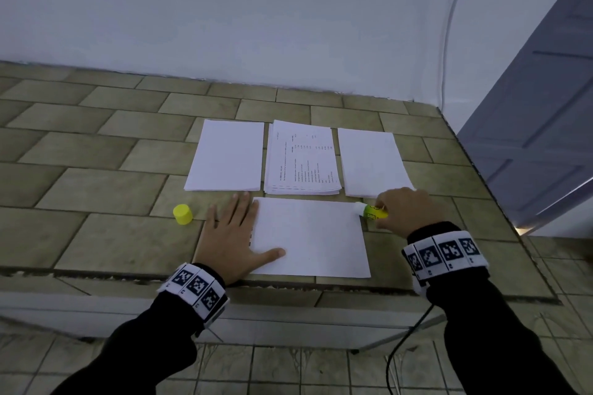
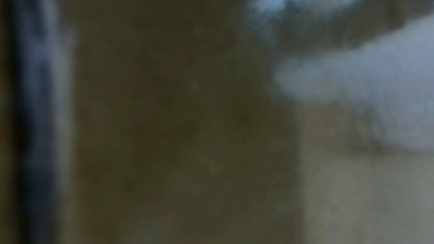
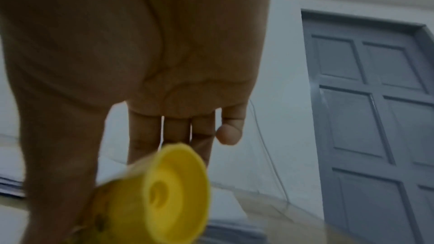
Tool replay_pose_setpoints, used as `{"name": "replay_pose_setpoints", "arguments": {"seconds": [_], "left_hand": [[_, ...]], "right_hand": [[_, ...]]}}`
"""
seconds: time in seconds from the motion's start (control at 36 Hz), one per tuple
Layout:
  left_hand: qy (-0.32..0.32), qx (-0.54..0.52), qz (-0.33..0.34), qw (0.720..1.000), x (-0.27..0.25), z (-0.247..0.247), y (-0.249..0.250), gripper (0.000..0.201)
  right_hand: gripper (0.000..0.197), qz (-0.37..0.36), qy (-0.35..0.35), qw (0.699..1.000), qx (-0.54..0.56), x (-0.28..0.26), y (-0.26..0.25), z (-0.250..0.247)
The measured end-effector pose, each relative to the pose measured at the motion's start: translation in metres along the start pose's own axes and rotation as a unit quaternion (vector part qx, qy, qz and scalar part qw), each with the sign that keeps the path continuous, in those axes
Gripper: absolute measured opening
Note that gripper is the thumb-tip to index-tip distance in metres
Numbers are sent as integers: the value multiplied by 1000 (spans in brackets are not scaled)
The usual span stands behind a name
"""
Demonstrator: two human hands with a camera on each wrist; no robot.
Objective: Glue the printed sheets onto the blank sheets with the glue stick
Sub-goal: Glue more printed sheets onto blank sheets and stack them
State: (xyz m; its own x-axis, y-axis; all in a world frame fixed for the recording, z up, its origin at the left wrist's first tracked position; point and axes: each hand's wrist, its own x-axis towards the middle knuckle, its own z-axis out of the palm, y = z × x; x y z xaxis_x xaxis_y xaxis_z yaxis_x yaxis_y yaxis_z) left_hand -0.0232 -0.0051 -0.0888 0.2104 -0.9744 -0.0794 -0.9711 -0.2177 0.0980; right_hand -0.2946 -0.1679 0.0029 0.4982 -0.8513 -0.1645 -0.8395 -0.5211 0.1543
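Note:
A white sheet (image 1: 311, 237) lies blank side up at the front of the tiled table (image 1: 96, 189). My left hand (image 1: 231, 234) lies flat on its left edge, fingers straight. My right hand (image 1: 401, 205) grips the uncapped yellow-green glue stick (image 1: 373, 212), whose white tip touches the sheet's far right corner. In the right wrist view the stick's yellow base (image 3: 164, 192) fills the lower middle under my palm (image 3: 140, 44). Behind the sheet lie a blank stack (image 1: 227, 160) at the left, a printed stack (image 1: 301, 160) in the middle and another blank stack (image 1: 372, 163) at the right. The left wrist view is blurred.
The yellow glue cap (image 1: 183, 214) stands on the table left of my left hand. A white wall (image 1: 256, 9) rises behind the table, and a grey door (image 1: 545, 122) stands at the right. A black cable (image 1: 404, 346) hangs below the table's front edge.

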Motion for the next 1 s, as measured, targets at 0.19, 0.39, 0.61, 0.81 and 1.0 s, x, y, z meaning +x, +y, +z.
{"name": "replay_pose_setpoints", "arguments": {"seconds": [0.19, 0.39, 0.61, 0.81, 1.0], "left_hand": [[-14, -2, 0, 1000, 1, -5, 2, 134], [-16, 6, 4, 1000, 0, -4, 2, 128], [-2, -5, 6, 1000, 0, -4, 1, 115], [-4, -20, 8, 1000, -1, -4, 1, 114], [0, -30, 5, 1000, -1, -4, 2, 115]], "right_hand": [[26, 89, 60, 961, 253, -10, 19, 6], [32, 195, 110, 910, 349, -10, 42, 14], [43, 226, 93, 883, 401, -9, 46, 23], [41, 254, -34, 896, 362, -21, 32, 23], [25, 100, -31, 925, 364, 0, -16, 4]]}}
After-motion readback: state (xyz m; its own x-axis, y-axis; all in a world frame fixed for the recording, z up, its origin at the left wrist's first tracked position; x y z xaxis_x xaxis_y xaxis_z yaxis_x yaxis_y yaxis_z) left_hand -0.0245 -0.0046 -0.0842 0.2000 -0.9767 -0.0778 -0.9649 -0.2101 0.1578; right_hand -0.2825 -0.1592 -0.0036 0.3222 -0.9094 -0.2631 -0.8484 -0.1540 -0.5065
